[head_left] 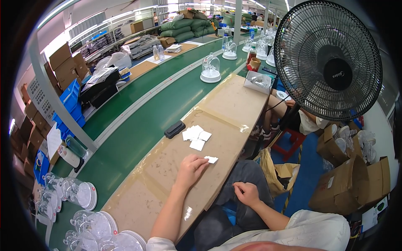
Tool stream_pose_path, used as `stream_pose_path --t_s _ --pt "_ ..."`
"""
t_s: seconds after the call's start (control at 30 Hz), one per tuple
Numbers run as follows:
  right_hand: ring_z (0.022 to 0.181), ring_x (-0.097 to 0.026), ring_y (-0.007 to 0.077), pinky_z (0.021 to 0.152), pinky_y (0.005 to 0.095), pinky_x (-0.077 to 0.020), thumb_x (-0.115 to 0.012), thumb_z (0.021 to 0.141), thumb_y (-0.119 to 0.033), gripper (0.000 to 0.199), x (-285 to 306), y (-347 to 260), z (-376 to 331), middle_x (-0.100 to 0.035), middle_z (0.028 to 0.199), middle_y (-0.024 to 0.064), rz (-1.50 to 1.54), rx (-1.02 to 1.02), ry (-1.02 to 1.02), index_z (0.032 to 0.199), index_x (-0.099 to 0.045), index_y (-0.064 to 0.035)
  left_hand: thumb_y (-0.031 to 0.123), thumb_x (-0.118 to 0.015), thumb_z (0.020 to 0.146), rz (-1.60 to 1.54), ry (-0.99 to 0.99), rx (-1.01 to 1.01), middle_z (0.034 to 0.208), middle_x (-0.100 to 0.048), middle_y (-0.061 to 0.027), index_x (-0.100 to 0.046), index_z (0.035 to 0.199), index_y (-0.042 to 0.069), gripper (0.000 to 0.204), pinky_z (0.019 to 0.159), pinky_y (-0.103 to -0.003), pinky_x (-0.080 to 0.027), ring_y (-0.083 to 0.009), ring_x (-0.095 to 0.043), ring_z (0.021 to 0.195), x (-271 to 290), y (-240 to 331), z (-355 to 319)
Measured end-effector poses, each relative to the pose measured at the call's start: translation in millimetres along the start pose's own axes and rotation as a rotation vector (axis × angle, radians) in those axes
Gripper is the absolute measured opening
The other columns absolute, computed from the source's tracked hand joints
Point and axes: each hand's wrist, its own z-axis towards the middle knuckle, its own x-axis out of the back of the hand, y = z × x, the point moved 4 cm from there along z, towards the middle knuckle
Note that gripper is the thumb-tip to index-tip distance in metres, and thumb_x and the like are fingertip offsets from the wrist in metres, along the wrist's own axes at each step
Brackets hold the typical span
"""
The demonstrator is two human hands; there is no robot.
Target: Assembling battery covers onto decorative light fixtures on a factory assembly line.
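Observation:
Over the tan board table (167, 165), my left hand (191, 169) is closed, its fingertips pinching the edge of a small white square card (212, 160). My right hand (247, 194) is held above my lap with thumb and finger pressed together. Something thin may stick out from that pinch, too fine to name. Just beyond my left hand lies a loose pile of similar white cards (193, 133), one card (197, 144) nearest to me. Left of the pile rests a dark oblong case (174, 129).
A green conveyor (125, 121) runs along the table's left. Clear domes on white bases (81, 194) crowd its near end; another dome (210, 69) stands farther along. A large black fan (331, 62) rises at right, near a seated person (278, 109) and open cartons (347, 180).

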Motion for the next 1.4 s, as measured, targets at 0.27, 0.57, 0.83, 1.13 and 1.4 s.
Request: stream_pose_path --t_s 0.27,0.57,0.83,1.13,1.4 --pt "0.056 -0.062 0.0243 0.054 0.0357 -0.0483 -0.069 0.084 -0.012 0.008 -0.3 0.8 -0.5 -0.065 0.065 0.0078 0.004 -0.005 0.002 0.091 -0.073 -0.0088 0.008 -0.077 0.080 0.033 0.041 0.000 0.084 -0.067 -0.0075 -0.075 0.091 0.004 0.012 0.072 -0.036 -0.050 -0.0264 -0.062 0.080 2.7 2.6 3.0" --pt "0.057 -0.063 0.0243 0.055 0.0353 -0.0492 -0.068 0.085 -0.012 0.007 1.4 -0.6 0.7 -0.065 0.066 0.0079 -0.006 -0.014 -0.012 0.090 -0.073 -0.0087 0.008 -0.077 0.080 0.014 0.096 0.020 0.086 -0.067 -0.0084 -0.074 0.092 0.004 0.013 0.070 -0.034 -0.052 -0.0255 -0.064 0.081 3.4 5.0 2.5" --pt "0.057 -0.064 0.0244 0.055 0.0358 -0.0496 -0.069 0.084 -0.012 0.007 0.1 1.9 0.0 -0.065 0.065 0.0085 -0.009 -0.011 -0.007 0.089 -0.073 -0.0088 0.009 -0.077 0.082 -0.016 0.000 0.064 0.089 -0.069 -0.0087 -0.075 0.094 0.006 0.013 0.071 -0.033 -0.053 -0.0249 -0.066 0.083 -1.3 0.6 -1.3" --pt "0.056 -0.064 0.0241 0.054 0.0356 -0.0494 -0.069 0.084 -0.012 0.007 -0.7 0.5 0.1 -0.064 0.065 0.0083 0.000 -0.004 -0.007 0.089 -0.072 -0.0092 0.009 -0.077 0.083 -0.043 -0.038 0.001 0.087 -0.068 -0.0083 -0.075 0.095 0.005 0.013 0.067 -0.032 -0.052 -0.0215 -0.065 0.078 -2.6 1.5 -1.1" --pt "0.054 -0.061 0.0226 0.051 0.0346 -0.0467 -0.070 0.082 -0.009 0.007 -1.5 1.5 -0.1 -0.064 0.064 0.0069 0.007 0.023 0.011 0.089 -0.073 -0.0099 0.006 -0.074 0.085 -0.046 0.033 0.102 0.085 -0.067 -0.0094 -0.075 0.098 0.003 0.014 0.062 -0.030 -0.051 -0.0201 -0.064 0.072 1.4 -2.3 -0.7"
